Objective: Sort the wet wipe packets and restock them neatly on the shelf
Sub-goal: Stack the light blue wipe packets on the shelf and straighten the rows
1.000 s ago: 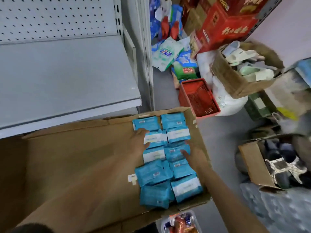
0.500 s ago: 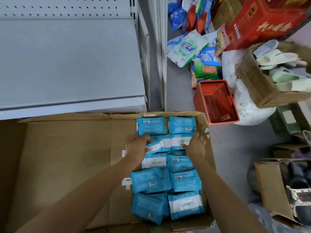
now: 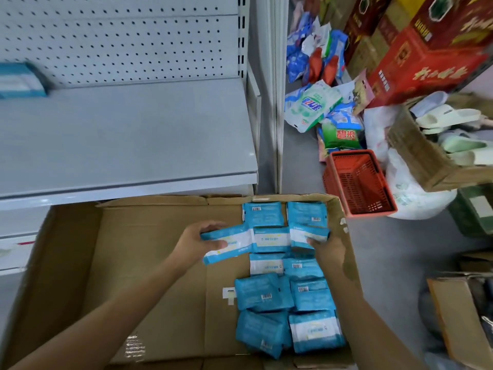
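A grey metal shelf (image 3: 128,134) with a pegboard back fills the upper left, and a blurred blue packet (image 3: 20,80) sits at the shelf's far left edge. Directly below the shelf's front lip lies a large open cardboard box (image 3: 149,263). Along the box's right side, blue wet wipe packets (image 3: 288,297) lie in two rough columns. To the right of the box stands a red plastic basket (image 3: 357,182) on the floor. Over the box's middle, the left hand (image 3: 194,243) grips one lifted wet wipe packet (image 3: 229,243), thumb on top and fingers curled beneath. Near the box's right wall, the right hand (image 3: 329,249) pinches the edge of another packet (image 3: 309,233) in the row.
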Demonstrator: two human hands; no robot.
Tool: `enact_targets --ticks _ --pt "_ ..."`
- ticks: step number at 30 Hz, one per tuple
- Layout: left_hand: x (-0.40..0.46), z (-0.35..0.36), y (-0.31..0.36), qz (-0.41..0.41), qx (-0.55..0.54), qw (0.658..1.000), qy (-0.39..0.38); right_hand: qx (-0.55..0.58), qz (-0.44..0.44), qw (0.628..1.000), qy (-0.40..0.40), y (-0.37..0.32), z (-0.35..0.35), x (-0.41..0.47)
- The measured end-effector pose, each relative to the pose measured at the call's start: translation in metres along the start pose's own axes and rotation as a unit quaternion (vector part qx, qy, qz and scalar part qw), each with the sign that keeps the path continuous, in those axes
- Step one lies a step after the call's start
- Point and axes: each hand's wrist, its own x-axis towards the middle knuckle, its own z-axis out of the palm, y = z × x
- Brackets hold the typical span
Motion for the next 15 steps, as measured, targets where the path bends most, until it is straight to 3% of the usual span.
enact_targets --ticks 4,9,15 --pt "-0.027 -0.041 0.028 -0.004 -0.011 0.999 0.030 0.116 -0.114 0.982 -0.091 -0.049 -0.031 -0.036" --pt "-0.047 -0.097 0.056 -0.012 -0.042 0.997 0.061 0.173 -0.139 0.961 -0.168 -0.135 -0.032 -0.086" --pt "-0.069 -0.201 0.068 0.033 -0.087 0.994 0.057 0.291 -0.152 0.916 -0.231 -0.252 0.023 -0.158"
